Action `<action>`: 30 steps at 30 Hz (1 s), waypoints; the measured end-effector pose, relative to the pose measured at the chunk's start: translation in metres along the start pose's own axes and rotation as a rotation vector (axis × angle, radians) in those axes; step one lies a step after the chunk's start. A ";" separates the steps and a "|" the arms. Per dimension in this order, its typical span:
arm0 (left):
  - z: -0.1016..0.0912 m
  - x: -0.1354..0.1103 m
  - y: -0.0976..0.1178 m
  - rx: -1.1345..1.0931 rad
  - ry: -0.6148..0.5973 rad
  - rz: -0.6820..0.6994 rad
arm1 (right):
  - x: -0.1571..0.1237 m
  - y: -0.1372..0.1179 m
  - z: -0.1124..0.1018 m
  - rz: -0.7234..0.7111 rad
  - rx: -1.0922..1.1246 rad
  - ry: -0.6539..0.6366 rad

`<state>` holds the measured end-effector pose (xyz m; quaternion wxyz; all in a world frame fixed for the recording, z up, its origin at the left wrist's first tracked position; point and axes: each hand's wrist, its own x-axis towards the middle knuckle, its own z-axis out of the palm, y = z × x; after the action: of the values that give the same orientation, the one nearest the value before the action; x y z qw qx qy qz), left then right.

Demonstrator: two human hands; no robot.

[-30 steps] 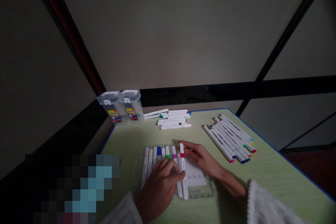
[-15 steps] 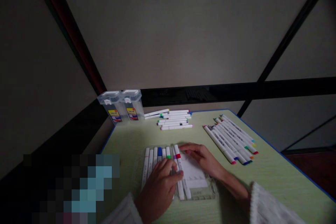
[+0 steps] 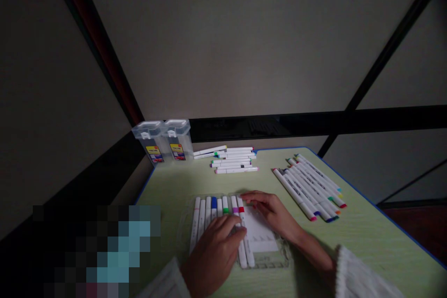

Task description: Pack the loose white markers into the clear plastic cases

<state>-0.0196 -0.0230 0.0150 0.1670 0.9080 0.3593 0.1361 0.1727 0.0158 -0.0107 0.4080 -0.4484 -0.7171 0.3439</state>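
A clear plastic tray (image 3: 268,260) lies on the table, holding a row of white markers with coloured bands. My left hand (image 3: 218,247) is bent over the row, covering its middle. Its thumb and fingertips close on the marker with a red band (image 3: 248,242), which lies beside a purple-banded marker (image 3: 241,256). Around the tray's far right corner is my right hand (image 3: 268,207), its fingers stretched out and near the top of the red-banded marker, apparently holding nothing. A white insert (image 3: 260,230) shows in the tray's right part.
Two clear lidded boxes (image 3: 150,142) stand at the back left. Beside them lies a loose group of white markers (image 3: 235,162). More markers (image 3: 310,186) lie slantwise at the right. A wall rises behind the blue-edged table (image 3: 366,251).
The red-banded marker has shifted from leaning across the purple-banded one to lying alongside it at the right. My left hand moved slightly right; my right hand stays by the corner.
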 end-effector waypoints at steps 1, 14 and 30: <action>0.000 0.000 -0.001 0.004 -0.002 0.014 | 0.000 0.000 0.000 0.003 -0.011 0.003; -0.002 -0.001 -0.005 0.055 -0.247 0.036 | -0.003 0.006 0.005 -0.008 -0.090 0.047; 0.005 -0.005 -0.009 0.041 -0.147 0.102 | -0.004 -0.004 0.002 -0.083 -0.121 0.011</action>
<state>-0.0265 -0.0212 0.0066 0.1672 0.9359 0.3021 0.0701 0.1702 0.0104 -0.0092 0.3980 -0.4439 -0.7524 0.2801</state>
